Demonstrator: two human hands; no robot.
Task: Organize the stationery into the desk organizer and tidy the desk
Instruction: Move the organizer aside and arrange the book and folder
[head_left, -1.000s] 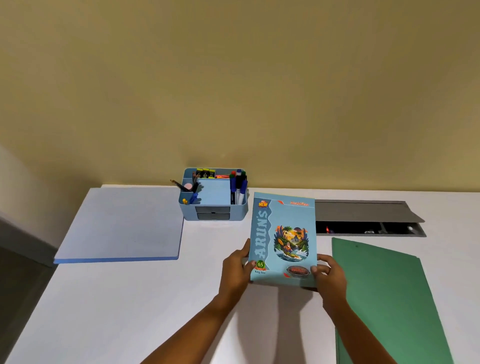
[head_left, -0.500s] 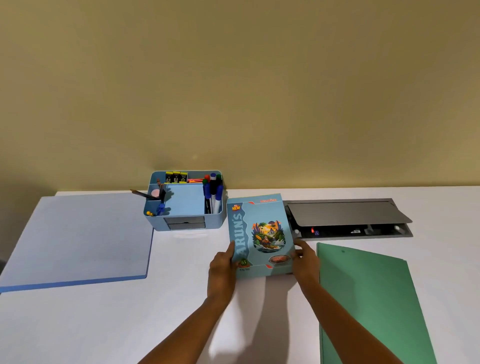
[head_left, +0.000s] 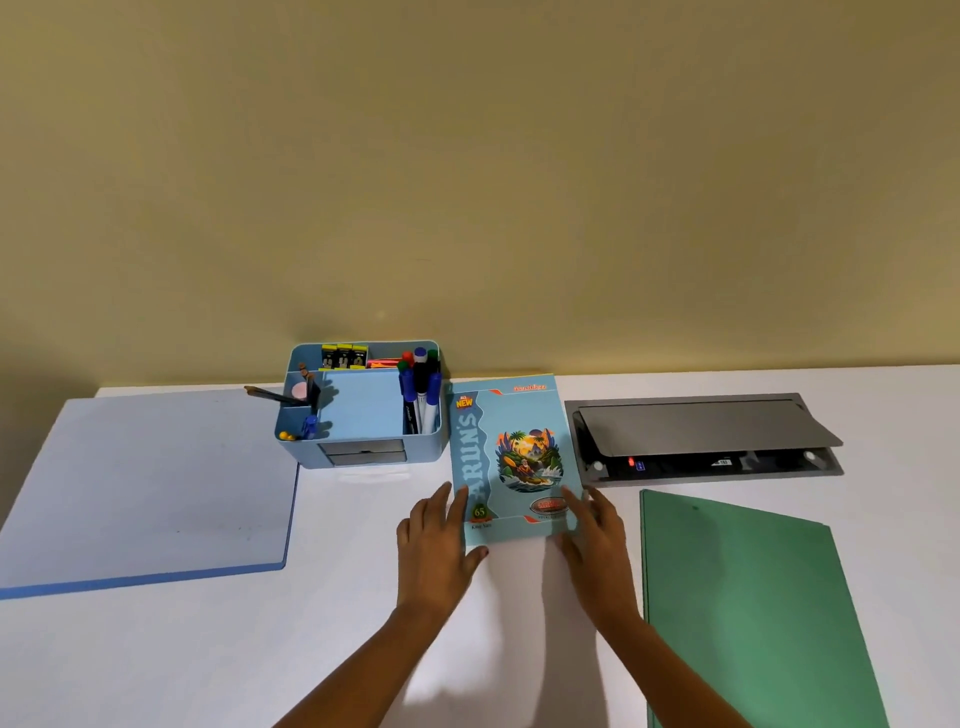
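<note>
1. Head view: a light-blue notebook (head_left: 511, 457) with "ARUN'S" on its cover lies flat on the white table (head_left: 249, 654), just right of the blue desk organizer (head_left: 363, 415) and left of a grey cable hatch (head_left: 701, 436) with its lid raised
2. The left hand (head_left: 434, 540) rests against the notebook's near left edge, its fingers (head_left: 441, 501) straight and loosely spread, the thumb at the near corner
3. The right hand (head_left: 595, 538) lies on the near right corner, its fingers (head_left: 576, 499) straight, gripping nothing
4. The organizer holds markers (head_left: 421, 387) upright in its right compartment, a blue sticky-note pad (head_left: 361, 410) in the middle, and small items on the left
5. A green folder (head_left: 748, 613) lies at the right, a pale blue board (head_left: 140, 483) at the left
</note>
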